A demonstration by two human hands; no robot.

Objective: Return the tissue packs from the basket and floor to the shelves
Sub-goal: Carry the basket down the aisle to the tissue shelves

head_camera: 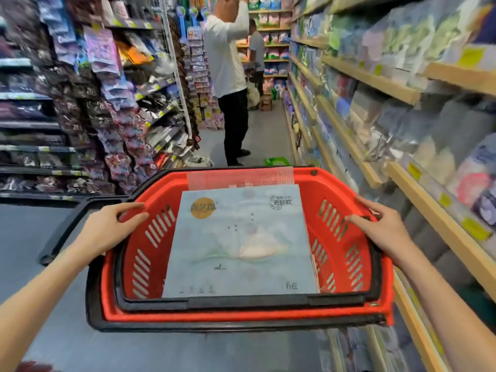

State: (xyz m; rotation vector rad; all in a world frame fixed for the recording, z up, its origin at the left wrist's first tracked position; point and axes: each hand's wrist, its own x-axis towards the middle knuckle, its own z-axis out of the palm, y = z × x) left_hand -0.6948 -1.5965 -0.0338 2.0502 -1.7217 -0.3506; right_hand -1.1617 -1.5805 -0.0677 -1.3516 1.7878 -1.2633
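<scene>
Aisle: blurred shelves (375, 81).
Hidden: pink pack (241, 177), mostly behind blue tissue pack (239, 242).
Grip: my left hand (110, 226) and right hand (381, 226) clasp red basket (241, 315) rim.

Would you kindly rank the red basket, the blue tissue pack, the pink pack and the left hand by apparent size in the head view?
1. red basket
2. blue tissue pack
3. pink pack and left hand: alike in visible area, and the pack is partly hidden, so unranked.
</scene>
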